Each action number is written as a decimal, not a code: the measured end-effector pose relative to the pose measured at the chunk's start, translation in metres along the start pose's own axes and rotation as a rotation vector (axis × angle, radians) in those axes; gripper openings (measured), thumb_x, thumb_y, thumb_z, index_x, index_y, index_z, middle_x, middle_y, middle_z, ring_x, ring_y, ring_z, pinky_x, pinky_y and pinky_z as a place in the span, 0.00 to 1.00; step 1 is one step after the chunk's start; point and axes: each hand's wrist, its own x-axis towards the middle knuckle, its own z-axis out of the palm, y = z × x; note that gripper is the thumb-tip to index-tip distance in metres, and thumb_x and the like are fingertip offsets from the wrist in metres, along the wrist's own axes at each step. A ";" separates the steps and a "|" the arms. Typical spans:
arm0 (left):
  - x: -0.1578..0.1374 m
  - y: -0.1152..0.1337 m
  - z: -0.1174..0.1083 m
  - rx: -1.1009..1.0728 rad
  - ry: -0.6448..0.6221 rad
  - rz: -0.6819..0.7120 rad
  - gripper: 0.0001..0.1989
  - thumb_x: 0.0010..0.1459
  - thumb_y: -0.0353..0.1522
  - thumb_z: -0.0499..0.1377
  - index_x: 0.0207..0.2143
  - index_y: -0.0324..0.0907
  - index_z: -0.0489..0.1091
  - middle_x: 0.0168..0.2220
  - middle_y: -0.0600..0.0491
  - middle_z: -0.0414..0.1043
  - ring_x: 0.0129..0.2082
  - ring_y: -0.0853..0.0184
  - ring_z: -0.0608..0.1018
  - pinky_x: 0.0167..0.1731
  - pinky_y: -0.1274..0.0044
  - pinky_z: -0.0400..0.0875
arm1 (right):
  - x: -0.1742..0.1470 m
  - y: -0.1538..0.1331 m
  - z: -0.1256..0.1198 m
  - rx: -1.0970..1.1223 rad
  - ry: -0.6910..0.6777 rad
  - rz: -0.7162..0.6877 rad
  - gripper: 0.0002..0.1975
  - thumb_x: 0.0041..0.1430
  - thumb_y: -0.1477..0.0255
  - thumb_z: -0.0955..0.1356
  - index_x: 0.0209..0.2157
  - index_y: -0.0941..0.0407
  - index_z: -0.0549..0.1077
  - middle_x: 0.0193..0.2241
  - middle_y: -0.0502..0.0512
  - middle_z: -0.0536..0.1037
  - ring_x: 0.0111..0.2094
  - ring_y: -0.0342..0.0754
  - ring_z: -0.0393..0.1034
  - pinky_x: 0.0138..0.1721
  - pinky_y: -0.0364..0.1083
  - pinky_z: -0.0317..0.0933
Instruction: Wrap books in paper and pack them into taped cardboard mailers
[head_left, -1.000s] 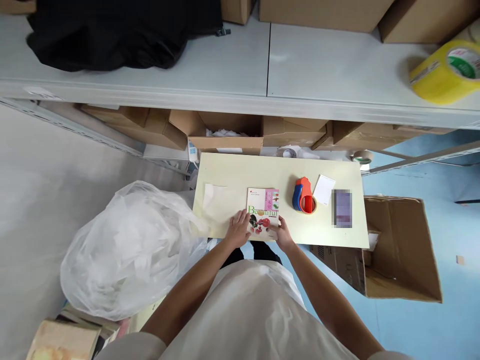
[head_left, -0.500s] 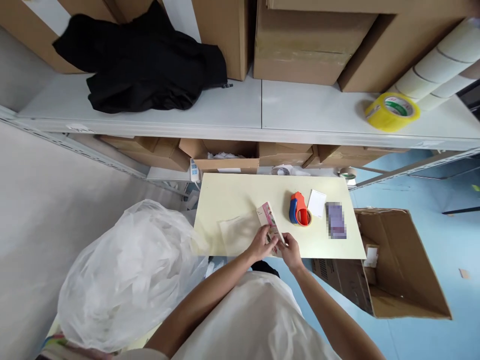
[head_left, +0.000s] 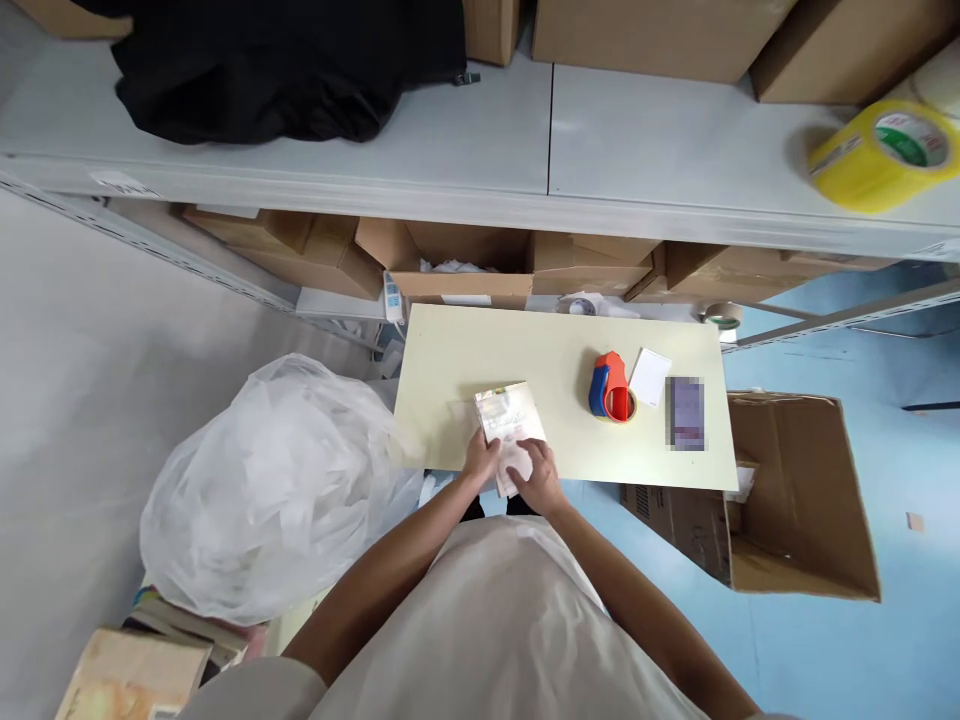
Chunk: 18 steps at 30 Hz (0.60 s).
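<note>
left hand (head_left: pixel 481 460) grasping a book (head_left: pixel 510 412) by its edge, right hand (head_left: pixel 543 484) over it, fingers (head_left: pixel 534 450) loosely spread

Reaches forward and down with both arms, slanting the left forearm (head_left: pixel 394 550) and the right forearm (head_left: pixel 637 595) inward until the hands nearly meet before the body. Grips with the left hand (head_left: pixel 481 458), thumb laid on top. Turns the right hand (head_left: pixel 540 480) palm down, fingers parted and bent, thumb stretched toward the left.
</note>
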 end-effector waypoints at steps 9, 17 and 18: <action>0.050 0.006 0.024 0.178 0.048 0.092 0.25 0.53 0.26 0.55 0.55 0.38 0.61 0.52 0.41 0.66 0.54 0.56 0.68 0.54 0.64 0.62 | 0.031 0.067 -0.017 0.038 0.119 0.337 0.30 0.50 0.65 0.67 0.54 0.58 0.60 0.46 0.66 0.66 0.42 0.56 0.68 0.47 0.59 0.63; 0.012 -0.003 0.014 0.634 0.004 0.368 0.27 0.58 0.32 0.53 0.59 0.36 0.56 0.54 0.37 0.59 0.55 0.52 0.64 0.53 0.61 0.61 | 0.028 0.067 0.000 0.089 0.203 0.435 0.32 0.46 0.70 0.66 0.55 0.58 0.58 0.43 0.64 0.68 0.44 0.56 0.65 0.49 0.58 0.61; 0.007 -0.005 0.015 0.660 -0.039 0.407 0.27 0.58 0.33 0.53 0.59 0.35 0.56 0.55 0.38 0.58 0.56 0.52 0.63 0.53 0.61 0.60 | 0.026 0.066 0.001 0.108 0.210 0.457 0.32 0.46 0.70 0.66 0.55 0.58 0.58 0.43 0.64 0.68 0.43 0.56 0.65 0.48 0.58 0.62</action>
